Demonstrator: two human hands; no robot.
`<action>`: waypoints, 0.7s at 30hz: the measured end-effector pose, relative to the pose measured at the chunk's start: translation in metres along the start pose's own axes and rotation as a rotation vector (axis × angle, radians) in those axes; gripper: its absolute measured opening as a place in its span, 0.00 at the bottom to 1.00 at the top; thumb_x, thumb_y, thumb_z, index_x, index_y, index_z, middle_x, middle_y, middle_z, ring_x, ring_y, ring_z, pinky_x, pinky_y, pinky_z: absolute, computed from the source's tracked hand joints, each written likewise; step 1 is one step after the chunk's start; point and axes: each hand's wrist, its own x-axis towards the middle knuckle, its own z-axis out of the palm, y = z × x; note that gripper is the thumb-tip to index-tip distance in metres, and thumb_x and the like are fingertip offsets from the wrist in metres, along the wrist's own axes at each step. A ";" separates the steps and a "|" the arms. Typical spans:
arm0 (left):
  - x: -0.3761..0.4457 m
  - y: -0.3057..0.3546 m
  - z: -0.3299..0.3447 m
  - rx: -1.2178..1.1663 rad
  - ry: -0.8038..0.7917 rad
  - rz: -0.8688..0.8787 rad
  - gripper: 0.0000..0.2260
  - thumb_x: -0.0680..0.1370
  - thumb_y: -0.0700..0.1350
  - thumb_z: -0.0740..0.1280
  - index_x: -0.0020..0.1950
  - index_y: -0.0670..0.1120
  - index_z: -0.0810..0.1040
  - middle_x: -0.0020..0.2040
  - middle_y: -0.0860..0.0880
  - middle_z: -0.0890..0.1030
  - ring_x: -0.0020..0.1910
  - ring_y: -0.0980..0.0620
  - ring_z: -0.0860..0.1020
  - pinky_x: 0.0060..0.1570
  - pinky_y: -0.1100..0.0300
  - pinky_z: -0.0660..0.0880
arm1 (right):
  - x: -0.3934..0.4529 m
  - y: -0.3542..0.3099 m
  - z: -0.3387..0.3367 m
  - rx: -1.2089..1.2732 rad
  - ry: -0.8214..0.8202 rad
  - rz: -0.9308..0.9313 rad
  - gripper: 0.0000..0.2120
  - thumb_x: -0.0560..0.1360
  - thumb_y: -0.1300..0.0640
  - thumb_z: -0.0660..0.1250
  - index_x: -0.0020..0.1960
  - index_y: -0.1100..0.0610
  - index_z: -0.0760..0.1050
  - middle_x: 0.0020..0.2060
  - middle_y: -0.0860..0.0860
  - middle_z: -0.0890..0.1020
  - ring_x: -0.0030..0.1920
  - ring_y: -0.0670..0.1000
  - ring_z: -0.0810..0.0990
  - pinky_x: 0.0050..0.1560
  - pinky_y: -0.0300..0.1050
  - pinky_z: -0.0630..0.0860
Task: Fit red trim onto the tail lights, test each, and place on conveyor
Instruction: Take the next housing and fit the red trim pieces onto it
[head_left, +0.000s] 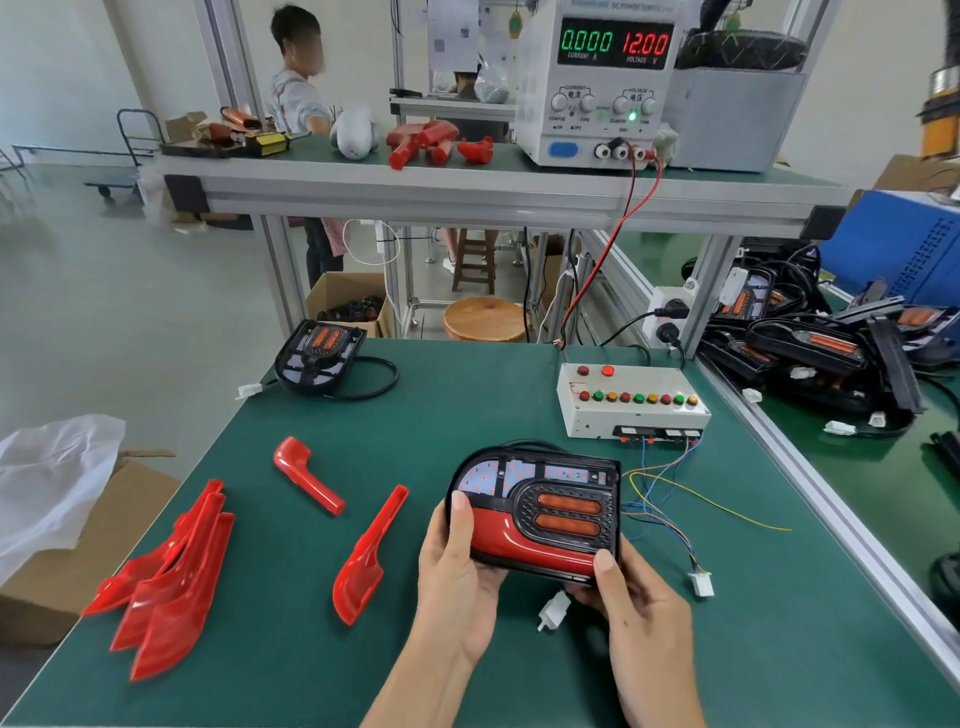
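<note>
Tail light (540, 509) held over the table, long axis left-right, red trim (519, 540) seated along its lower edge. Left hand (457, 577) grips the left end, right hand (639, 608) the lower right corner. Test box (631, 400) lies ahead and right, nearer the right hand.

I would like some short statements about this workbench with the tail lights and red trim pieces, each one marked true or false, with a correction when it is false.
1. Both hands hold the tail light, the left hand at its left edge and the right hand at its lower right corner. True.
2. The held tail light has no red trim on it. False: a red trim sits along its lower part.
3. The power supply shows 12.00 on its voltage display. True.
4. The second tail light lies at the near right corner of the table. False: it lies at the far left corner.
5. Loose trim pieces lie left of the hands. True.
</note>
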 end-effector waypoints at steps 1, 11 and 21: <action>0.000 0.000 -0.001 0.004 0.005 -0.008 0.18 0.79 0.55 0.67 0.62 0.45 0.82 0.63 0.40 0.83 0.58 0.45 0.84 0.50 0.51 0.82 | 0.000 0.000 0.000 0.005 0.000 0.000 0.20 0.71 0.42 0.70 0.62 0.41 0.82 0.49 0.51 0.88 0.45 0.56 0.88 0.53 0.45 0.82; -0.001 0.005 -0.004 0.083 0.025 -0.049 0.12 0.80 0.47 0.69 0.60 0.43 0.78 0.57 0.39 0.85 0.49 0.46 0.85 0.46 0.50 0.83 | 0.001 -0.002 0.000 0.025 0.012 0.015 0.19 0.72 0.42 0.70 0.62 0.43 0.82 0.48 0.52 0.88 0.42 0.54 0.87 0.47 0.45 0.84; 0.005 0.017 -0.005 0.249 0.148 -0.061 0.08 0.83 0.48 0.65 0.54 0.46 0.81 0.46 0.44 0.85 0.39 0.49 0.82 0.40 0.51 0.82 | -0.009 -0.013 0.002 0.012 -0.010 0.072 0.19 0.74 0.62 0.72 0.64 0.56 0.79 0.43 0.55 0.88 0.33 0.56 0.85 0.33 0.40 0.80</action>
